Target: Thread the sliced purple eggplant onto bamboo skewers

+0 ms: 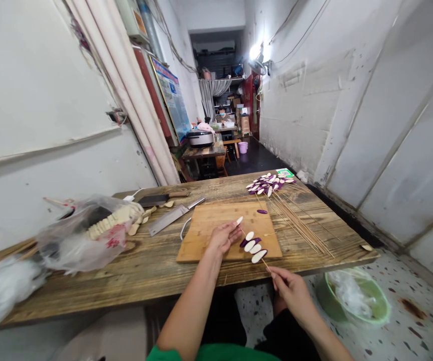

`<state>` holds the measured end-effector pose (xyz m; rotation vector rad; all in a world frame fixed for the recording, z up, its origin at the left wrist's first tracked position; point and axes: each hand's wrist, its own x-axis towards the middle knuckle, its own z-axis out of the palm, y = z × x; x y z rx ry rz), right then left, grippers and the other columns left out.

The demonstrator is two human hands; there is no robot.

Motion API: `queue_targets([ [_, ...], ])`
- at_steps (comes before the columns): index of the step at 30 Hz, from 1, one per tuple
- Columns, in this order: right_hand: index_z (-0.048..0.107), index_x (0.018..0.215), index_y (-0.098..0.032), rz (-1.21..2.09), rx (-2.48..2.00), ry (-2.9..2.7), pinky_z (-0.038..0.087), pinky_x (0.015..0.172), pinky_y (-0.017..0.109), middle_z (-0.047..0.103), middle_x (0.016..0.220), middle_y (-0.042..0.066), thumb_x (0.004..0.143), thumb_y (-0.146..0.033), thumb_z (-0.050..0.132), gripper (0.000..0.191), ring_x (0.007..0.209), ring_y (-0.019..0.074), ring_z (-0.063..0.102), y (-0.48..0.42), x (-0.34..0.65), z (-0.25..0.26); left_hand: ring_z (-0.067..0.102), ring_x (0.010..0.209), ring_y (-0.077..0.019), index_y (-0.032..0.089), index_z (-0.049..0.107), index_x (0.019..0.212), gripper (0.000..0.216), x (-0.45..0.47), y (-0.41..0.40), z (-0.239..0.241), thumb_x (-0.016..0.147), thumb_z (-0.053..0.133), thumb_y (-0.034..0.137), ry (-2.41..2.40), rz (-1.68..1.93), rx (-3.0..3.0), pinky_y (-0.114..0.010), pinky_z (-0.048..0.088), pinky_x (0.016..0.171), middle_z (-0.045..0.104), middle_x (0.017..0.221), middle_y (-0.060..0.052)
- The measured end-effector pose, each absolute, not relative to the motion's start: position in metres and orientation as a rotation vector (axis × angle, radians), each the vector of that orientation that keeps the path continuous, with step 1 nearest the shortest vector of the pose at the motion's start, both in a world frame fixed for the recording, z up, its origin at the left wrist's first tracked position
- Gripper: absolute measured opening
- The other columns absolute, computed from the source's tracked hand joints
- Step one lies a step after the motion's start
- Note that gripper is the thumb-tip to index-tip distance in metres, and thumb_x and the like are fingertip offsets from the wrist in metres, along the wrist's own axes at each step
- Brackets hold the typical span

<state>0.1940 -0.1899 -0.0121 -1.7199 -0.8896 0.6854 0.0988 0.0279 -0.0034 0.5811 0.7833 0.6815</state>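
My left hand (pixel 224 237) pinches a pale eggplant slice (pixel 240 220) at the far tip of a thin wooden skewer (pixel 266 265). My right hand (pixel 289 289) is closed on the skewer's near end, just past the table's front edge. Several eggplant slices (pixel 255 248), white-faced with purple skin, are threaded along the skewer between my hands. Beneath them lies a wooden cutting board (pixel 208 220), with one loose purple eggplant piece (pixel 262 211) near its far right corner.
Finished eggplant skewers (pixel 271 184) are heaped at the table's far right, sticks (pixel 302 225) pointing toward me. Left of the board lie a cleaver (pixel 173 218) and a plastic bag (pixel 88 233) of pale slices. A green bin (pixel 351 296) stands below right. A person (pixel 223 116) sits far back.
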Motion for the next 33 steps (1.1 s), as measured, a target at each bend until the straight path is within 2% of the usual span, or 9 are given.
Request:
queue_targets([
  [10,0.073,0.090,-0.014,0.671,-1.703,-0.882,0.034,0.045,0.023,0.051,0.051,-0.001,0.074,-0.052,0.055,0.045,0.047,0.0120,0.043,-0.191,0.194,-0.016,0.064,0.058,-0.0109,0.007,0.062,0.078,0.005,0.100,0.026,-0.006,0.076,0.066,0.008,0.793,0.660,0.629,-0.021,0.055,0.060,0.067,0.069,-0.008],
  [18,0.073,0.090,-0.013,0.655,-1.692,-0.870,0.034,0.045,0.023,0.051,0.050,-0.001,0.073,-0.053,0.056,0.046,0.046,0.0118,0.042,-0.191,0.195,-0.014,0.066,0.062,-0.0134,0.008,0.063,0.077,0.010,0.097,0.027,-0.003,0.072,0.071,0.011,0.781,0.568,0.657,-0.023,0.055,0.062,0.067,0.068,-0.008],
  [24,0.073,0.091,-0.013,0.644,-1.714,-0.888,0.037,0.048,0.024,0.052,0.051,-0.001,0.076,-0.048,0.055,0.043,0.047,0.0125,0.045,-0.189,0.195,-0.015,0.066,0.064,-0.0148,0.009,0.064,0.075,0.006,0.099,0.022,-0.001,0.072,0.069,0.010,0.785,0.469,0.684,-0.024,0.053,0.061,0.068,0.069,-0.008],
  [28,0.072,0.092,-0.013,0.578,-1.700,-0.918,0.040,0.052,0.025,0.054,0.053,0.000,0.079,-0.046,0.052,0.041,0.051,0.0142,0.049,-0.175,0.201,-0.022,0.066,0.069,-0.0159,0.009,0.065,0.077,0.006,0.103,0.020,-0.001,0.073,0.068,0.012,0.725,0.477,0.735,-0.026,0.053,0.065,0.069,0.079,-0.009],
  [33,0.070,0.093,-0.013,0.331,-1.680,-0.753,0.042,0.052,0.026,0.058,0.055,0.001,0.079,-0.049,0.050,0.043,0.053,0.0163,0.052,-0.159,0.217,-0.028,0.064,0.092,-0.0146,0.017,0.062,0.088,0.007,0.098,0.027,-0.013,0.084,0.056,0.019,0.902,0.912,0.824,-0.026,0.051,0.079,0.067,0.102,-0.008],
])
